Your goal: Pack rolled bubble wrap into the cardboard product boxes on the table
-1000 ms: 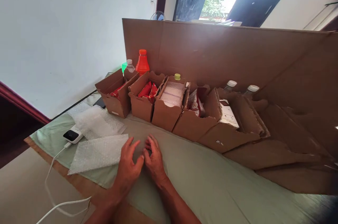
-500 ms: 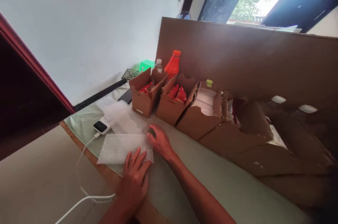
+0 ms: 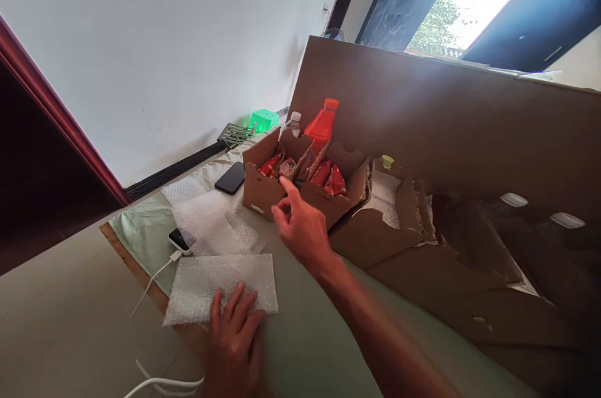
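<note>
A sheet of bubble wrap (image 3: 220,282) lies flat near the table's front edge, and my left hand (image 3: 235,329) rests on its lower part with fingers spread. My right hand (image 3: 300,223) is raised in front of the cardboard boxes, index finger extended toward the leftmost box (image 3: 258,193), with nothing visible between its fingers. Red packets (image 3: 271,164) sit inside that box. More red packets (image 3: 334,179) are in the second box, partly behind my right hand. Other crumpled bubble wrap (image 3: 206,219) lies beyond the flat sheet.
A black phone (image 3: 230,178) lies left of the boxes. A power bank (image 3: 177,240) with a white cable is partly under bubble wrap. Behind the boxes stand an orange bottle (image 3: 322,122) and a tall cardboard panel (image 3: 422,116). Another box (image 3: 382,223) holds bubble wrap.
My right hand has moved from the bubble wrap's right edge up and forward to the boxes. My left hand stays on the sheet. The view has shifted slightly.
</note>
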Tool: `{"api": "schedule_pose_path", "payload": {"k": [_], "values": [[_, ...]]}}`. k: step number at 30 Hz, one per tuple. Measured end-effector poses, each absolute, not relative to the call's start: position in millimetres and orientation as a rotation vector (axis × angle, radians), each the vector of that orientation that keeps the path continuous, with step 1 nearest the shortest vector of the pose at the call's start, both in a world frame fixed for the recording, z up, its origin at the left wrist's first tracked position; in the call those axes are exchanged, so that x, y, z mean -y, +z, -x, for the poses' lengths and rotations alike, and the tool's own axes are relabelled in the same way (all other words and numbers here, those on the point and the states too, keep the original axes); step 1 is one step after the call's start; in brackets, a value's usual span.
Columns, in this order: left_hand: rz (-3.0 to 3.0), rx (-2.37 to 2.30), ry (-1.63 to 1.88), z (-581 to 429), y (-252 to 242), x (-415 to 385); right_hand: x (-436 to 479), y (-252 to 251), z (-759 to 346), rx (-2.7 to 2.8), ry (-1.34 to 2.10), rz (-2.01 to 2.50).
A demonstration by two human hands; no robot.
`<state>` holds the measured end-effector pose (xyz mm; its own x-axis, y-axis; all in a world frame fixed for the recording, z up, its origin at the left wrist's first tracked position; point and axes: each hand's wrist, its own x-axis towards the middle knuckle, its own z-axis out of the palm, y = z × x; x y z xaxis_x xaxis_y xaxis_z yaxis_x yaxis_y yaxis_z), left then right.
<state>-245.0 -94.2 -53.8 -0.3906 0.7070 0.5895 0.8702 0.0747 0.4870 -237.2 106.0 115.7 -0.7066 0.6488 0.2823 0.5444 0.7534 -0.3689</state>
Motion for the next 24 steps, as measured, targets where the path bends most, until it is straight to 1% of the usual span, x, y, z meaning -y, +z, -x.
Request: {"api": "schedule_pose_path", "payload": {"k": [3, 8, 14, 19, 24], "values": [[1.607, 2.143, -1.165, 247, -54, 95, -121, 141, 257, 2.645, 0.249, 1.034], [1.686, 2.058, -1.056, 256, -60, 96, -134, 147, 278, 2.633, 0.179, 1.085], [1.594, 2.113, -1.146, 251, -54, 95, -123, 175, 257, 2.509, 0.125, 1.026], [1.62, 2.128, -1.13, 248, -49, 95, -111, 204, 236, 2.421, 0.157, 0.982], [1.596, 2.153, -1.091, 248, -48, 96, -92, 215, 188, 2.3, 0.316, 0.828]]}}
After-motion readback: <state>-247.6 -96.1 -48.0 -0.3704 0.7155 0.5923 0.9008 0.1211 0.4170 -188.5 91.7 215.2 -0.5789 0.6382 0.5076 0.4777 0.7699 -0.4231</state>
